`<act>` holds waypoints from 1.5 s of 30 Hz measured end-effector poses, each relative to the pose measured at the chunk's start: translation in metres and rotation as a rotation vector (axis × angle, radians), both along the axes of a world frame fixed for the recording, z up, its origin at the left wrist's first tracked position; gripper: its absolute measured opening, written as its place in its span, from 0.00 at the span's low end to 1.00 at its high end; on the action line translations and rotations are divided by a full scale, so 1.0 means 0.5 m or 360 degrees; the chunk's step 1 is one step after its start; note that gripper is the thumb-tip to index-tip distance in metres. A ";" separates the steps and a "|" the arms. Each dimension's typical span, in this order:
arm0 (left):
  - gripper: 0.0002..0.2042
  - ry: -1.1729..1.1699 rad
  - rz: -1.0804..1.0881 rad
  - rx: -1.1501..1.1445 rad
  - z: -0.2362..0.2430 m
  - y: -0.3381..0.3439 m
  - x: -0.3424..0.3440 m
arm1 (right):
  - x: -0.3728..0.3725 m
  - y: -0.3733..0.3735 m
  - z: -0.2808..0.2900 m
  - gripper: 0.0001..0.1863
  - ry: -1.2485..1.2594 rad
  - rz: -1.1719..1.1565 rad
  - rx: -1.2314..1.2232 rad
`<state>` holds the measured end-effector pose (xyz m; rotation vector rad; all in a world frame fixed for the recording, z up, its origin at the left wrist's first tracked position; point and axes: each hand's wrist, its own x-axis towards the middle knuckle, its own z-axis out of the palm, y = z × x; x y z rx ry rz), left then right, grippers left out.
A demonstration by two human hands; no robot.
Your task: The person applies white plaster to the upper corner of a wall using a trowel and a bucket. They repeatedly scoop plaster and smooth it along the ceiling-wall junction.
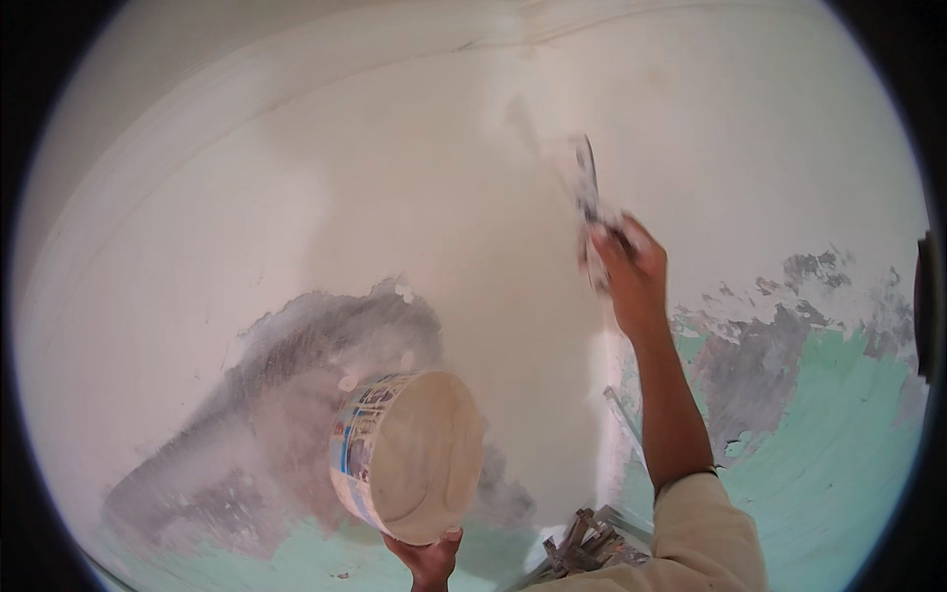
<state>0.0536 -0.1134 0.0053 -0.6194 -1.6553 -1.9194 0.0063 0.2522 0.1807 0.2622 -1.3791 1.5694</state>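
Raised toward the white wall near the room's corner, my right hand grips a putty knife smeared with white compound; its blade points upward and is slightly blurred. Lower down, my left hand holds a round tub from underneath, tilted so that its pale, compound-coated inside shows. The tub has a colourful printed band round its outside. Behind it, the wall has a grey, rough patch with ragged edges.
The adjoining right wall has grey patches above mint-green paint. A jumble of wooden and metal pieces lies low in the corner, beside a leaning pale bar. A curved line runs high along the wall.
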 end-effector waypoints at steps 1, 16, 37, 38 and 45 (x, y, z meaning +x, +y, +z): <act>0.51 -0.0040 0.0027 0.0022 -0.001 0.000 0.014 | -0.062 0.013 0.019 0.10 0.0202 -0.0292 0.0121; 0.54 0.0000 0.0200 0.0146 -0.041 -0.027 0.007 | -0.338 0.067 0.259 0.15 0.0662 -0.1558 0.0315; 0.50 -0.0229 0.0128 -0.0112 -0.023 -0.024 0.028 | -0.334 0.069 0.247 0.13 0.0726 -0.1427 0.0372; 0.50 -0.0201 0.0129 -0.0097 -0.021 -0.021 0.027 | -0.334 0.069 0.243 0.13 0.0724 -0.1430 0.0334; 0.53 -0.0036 0.0100 0.0041 -0.044 -0.020 0.002 | -0.314 0.093 0.231 0.14 0.0551 -0.1473 0.0291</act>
